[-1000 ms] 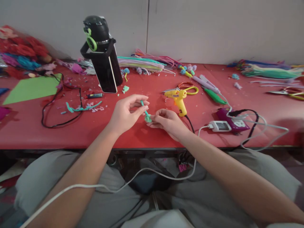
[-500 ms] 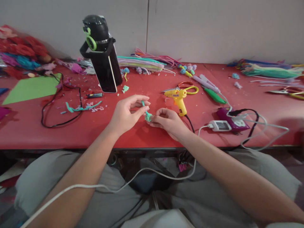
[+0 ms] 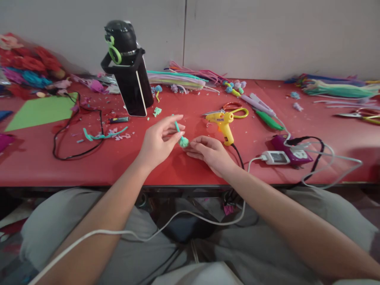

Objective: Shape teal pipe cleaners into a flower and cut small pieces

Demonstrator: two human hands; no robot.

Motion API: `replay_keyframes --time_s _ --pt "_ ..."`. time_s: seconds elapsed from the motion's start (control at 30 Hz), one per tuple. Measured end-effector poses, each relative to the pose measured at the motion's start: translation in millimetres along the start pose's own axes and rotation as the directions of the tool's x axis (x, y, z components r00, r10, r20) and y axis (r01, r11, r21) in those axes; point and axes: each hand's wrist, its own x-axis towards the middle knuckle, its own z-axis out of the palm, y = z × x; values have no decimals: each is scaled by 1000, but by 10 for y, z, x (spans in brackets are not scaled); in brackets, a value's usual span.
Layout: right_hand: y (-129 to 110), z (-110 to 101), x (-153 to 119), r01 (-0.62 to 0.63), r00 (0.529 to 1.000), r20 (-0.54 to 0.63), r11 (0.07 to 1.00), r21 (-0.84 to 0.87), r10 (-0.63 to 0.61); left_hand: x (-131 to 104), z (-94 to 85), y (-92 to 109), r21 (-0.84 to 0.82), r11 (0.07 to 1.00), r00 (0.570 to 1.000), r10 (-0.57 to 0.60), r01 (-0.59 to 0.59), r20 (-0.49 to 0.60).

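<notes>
In the head view my left hand (image 3: 158,142) is closed, pinching a small mint-green pipe cleaner flower (image 3: 184,142) by its green stem between thumb and fingers. The fluffy round head points down and toward the right, and the stem sticks up between the fingers. My right hand (image 3: 209,153) is closed too, its thumb and fingertips at the right edge and underside of the flower head. Both hands are just above the red tabletop (image 3: 175,171). A yellow glue gun (image 3: 224,124) lies right of them, over scissors (image 3: 240,113).
A black bottle (image 3: 121,43) and a phone (image 3: 129,93) stand behind my left hand. Pipe cleaner bundles (image 3: 178,79) lie along the wall. A green pipe cleaner piece (image 3: 105,135) and black cable (image 3: 55,144) lie left. A purple box (image 3: 297,154) with cords is right.
The flower head has turned and shifted slightly left and up, showing more of its rounded face. My right fingertips have eased back and cover less of it.
</notes>
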Motion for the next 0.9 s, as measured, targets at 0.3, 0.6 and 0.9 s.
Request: replay_keyframes --time_s 0.3,0.6,0.9 --pt "-626 -502 -63 139 925 -8 359 -923 -379 53 -107 -65 4 1000 1000 17 -17 -18" --pt "-697 -1075 97 -189 927 -224 142 -972 -302 72 -143 -71 -11 1000 1000 5 -6 -16" --pt "-336 -812 401 -37 941 -260 697 -716 -218 79 -170 -38 16 1000 999 -1 2 -38"
